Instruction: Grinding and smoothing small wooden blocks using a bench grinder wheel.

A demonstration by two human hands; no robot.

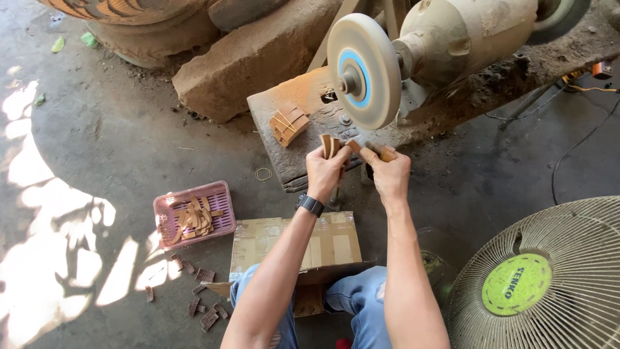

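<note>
Near the middle of the frame the left hand (326, 169) was closed around a few thin, curved wooden strips (330, 146), their pale tan ends sticking up above the fingers. Just beside it, the right hand (389, 173) pinched one more wooden piece (385, 153), flat and light brown; most of that piece was hidden under the fingers, so its full shape could not be made out. Both hands sat just below a round grinding wheel (363, 71), smooth and off-white with a blue ring around its hub, mounted on a dusty, rounded motor (462, 40) in the upper right. The wheel stood on a rough, stained bench (303, 158), where a small stack of similar strips (289, 125) lay to the left of the wheel.

In the lower left a pink plastic basket (222, 192) with a lattice wall held a loose heap of strips. Small ridged brown blocks (205, 275) lay scattered on the concrete floor below it. A taped cardboard box (258, 236) rested in the lower middle. A wire fan guard (568, 236) was cut off at the lower right corner.
</note>
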